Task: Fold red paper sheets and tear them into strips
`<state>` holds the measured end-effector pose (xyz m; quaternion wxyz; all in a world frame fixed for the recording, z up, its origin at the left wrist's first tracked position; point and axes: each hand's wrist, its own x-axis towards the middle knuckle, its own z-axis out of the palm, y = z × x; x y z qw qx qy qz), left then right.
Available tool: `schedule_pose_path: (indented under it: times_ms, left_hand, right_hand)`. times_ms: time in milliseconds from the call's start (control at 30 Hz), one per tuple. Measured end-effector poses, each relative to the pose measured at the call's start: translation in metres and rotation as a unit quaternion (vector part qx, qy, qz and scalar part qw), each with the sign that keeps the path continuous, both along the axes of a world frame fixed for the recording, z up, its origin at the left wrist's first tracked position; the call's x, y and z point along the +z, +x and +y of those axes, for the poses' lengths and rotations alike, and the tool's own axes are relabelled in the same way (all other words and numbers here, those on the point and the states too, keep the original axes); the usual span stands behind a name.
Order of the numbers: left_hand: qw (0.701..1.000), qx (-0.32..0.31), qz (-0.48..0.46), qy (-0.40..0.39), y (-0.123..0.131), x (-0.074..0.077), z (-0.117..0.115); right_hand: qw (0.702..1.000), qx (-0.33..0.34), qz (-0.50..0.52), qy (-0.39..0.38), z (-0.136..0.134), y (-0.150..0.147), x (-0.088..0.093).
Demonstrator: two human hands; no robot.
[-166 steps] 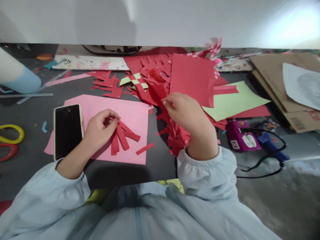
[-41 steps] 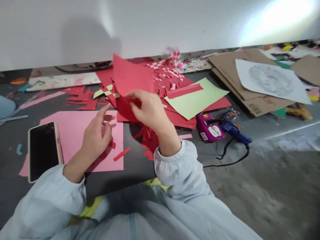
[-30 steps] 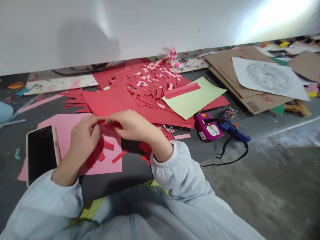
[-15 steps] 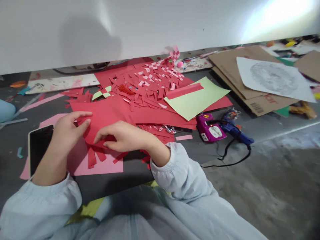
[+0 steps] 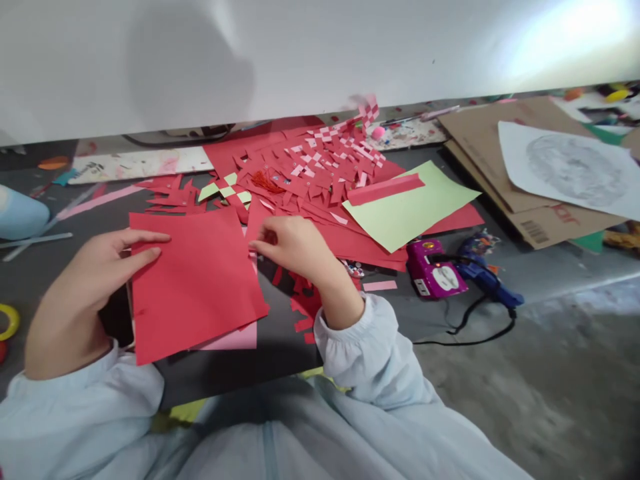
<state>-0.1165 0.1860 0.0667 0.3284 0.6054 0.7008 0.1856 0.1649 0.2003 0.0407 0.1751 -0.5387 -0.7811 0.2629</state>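
Observation:
A sheet of red paper [image 5: 195, 283] lies over pink paper [image 5: 235, 337] in front of me. My left hand [image 5: 95, 280] grips its left edge, with thumb and forefinger over the upper left part. My right hand [image 5: 295, 247] is by the sheet's right edge, fingertips pinched together; whether paper is between them I cannot make out. Beyond the sheet is a heap of cut red paper strips [image 5: 300, 190], with some pink-and-red checkered pieces [image 5: 310, 160]. A woven green-and-red piece [image 5: 227, 190] sits just behind the red sheet.
To the right lie a pale green sheet [image 5: 400, 217] with a red strip on it, a purple box [image 5: 435, 270], a blue glue gun [image 5: 493, 283] with a black cord, and stacked cardboard [image 5: 490, 160] under a printed white sheet [image 5: 565, 167]. A light blue cup [image 5: 20, 213] stands left.
The red sheet has come toward me and now lies flatter, covering the cut strips and most of the phone. My right hand moved from its lower edge to its right side; my left hand shifted left.

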Motion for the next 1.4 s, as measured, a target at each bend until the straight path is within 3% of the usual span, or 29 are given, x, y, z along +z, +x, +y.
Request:
schedule_pose_path:
  times_ms: [100,233,333,600,867,1167,1400]
  left_hand:
    - [0.983,0.077,-0.131,-0.106,0.000,0.013,-0.005]
    - [0.968,0.130,-0.176,-0.123,-0.002,0.025,-0.008]
    - [0.965,0.122,-0.184,-0.141,-0.009,0.023,-0.005]
    - [0.957,0.099,-0.209,-0.174,-0.027,0.008,0.004]
    - [0.955,0.086,-0.215,-0.182,-0.033,0.007,0.006]
    - [0.949,0.076,-0.215,-0.218,-0.032,0.004,0.008]
    - [0.958,0.090,-0.214,-0.168,-0.028,0.007,0.006]
  right_hand:
    - [0.991,-0.070,-0.116,-0.010,0.006,0.010,-0.006]
    - [0.972,-0.130,-0.194,-0.035,0.011,0.023,-0.010]
    - [0.970,-0.145,-0.192,-0.041,0.011,0.027,-0.009]
    - [0.976,-0.089,-0.184,-0.075,0.007,0.012,-0.005]
    - [0.970,-0.126,-0.203,-0.054,0.009,0.009,-0.004]
    - [0.958,-0.151,-0.239,-0.044,0.015,0.010,-0.017]
    - [0.968,-0.166,-0.187,-0.006,0.020,0.014,-0.028]
